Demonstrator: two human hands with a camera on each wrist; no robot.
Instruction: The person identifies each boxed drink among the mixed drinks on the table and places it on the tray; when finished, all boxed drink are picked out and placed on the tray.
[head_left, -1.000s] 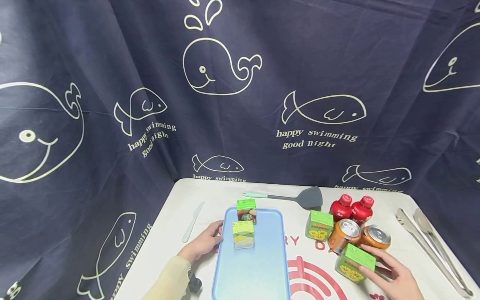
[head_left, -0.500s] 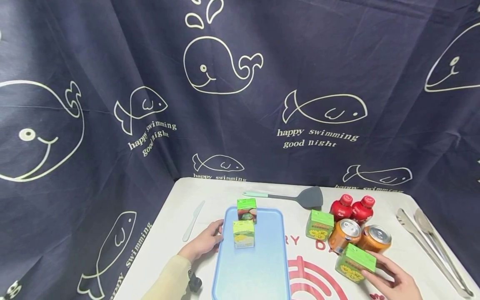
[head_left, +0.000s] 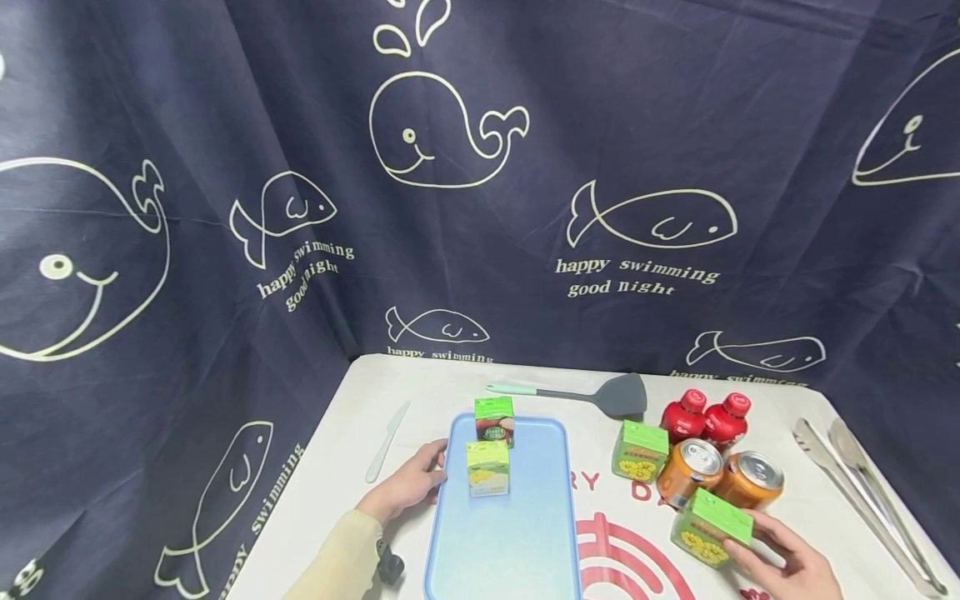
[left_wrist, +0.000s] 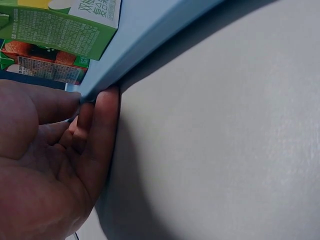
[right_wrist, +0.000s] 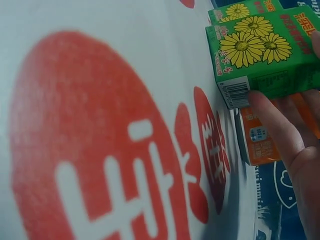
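Note:
My left hand (head_left: 408, 482) is at the left edge of the blue tray (head_left: 502, 550), its thumb and fingers pinching the rim (left_wrist: 150, 45). Two small drink cartons stand at the tray's far left: a yellow-green carton (head_left: 488, 472) in front and a green carton with a brown front (head_left: 494, 423) behind it. My right hand (head_left: 791, 560) holds a green drink carton with yellow flowers (head_left: 708, 533), gripping it at its right side. A matching flower carton (head_left: 640, 454) stands farther back. Between these two, orange cans (head_left: 691, 468) stand close by.
Two red bottles (head_left: 726, 421) stand behind the cans. A spatula (head_left: 617, 397) lies across the table's back and a pale knife (head_left: 387, 442) left of the tray. Long metal utensils (head_left: 870, 492) lie at the right. A dark printed curtain (head_left: 525, 242) hangs behind the table.
My right hand's fingers have shifted slightly right and down off the carton's top edge, to its side. The carton, the tray and my left hand stay in place.

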